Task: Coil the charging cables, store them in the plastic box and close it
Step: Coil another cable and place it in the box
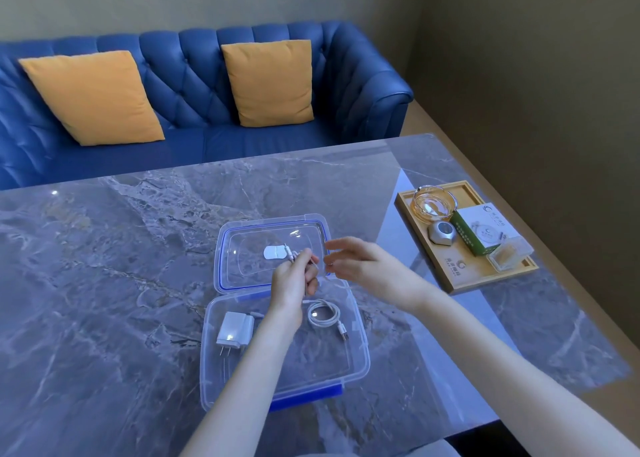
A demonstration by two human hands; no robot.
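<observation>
1. The left hand point(294, 276), at frame centre, pinches a thin white cable point(313, 260) above the clear plastic box point(360, 363); the right hand point(360, 262) hovers just beside it, fingers loosely spread, holding nothing.
2. A coiled cable point(323, 316) and charger plug point(235, 330) lie inside the box; the lid point(221, 248) rests open behind.
3. The cable looks light, limp and springy; best gripped near its connectors.

Table point(138, 266): grey marble pattern, veined in white. Plastic box point(360, 338): clear, with a blue latch along the near edge. Lid point(221, 245): clear, edged by a blue seal. Coiled cable point(323, 314) and charger plug point(235, 330): white. Sofa point(194, 85): deep blue, tufted. Two cushions point(93, 96): orange-yellow. Tray point(460, 280): light wood tone. Carton point(481, 228) on the tray: white with green sides.
</observation>
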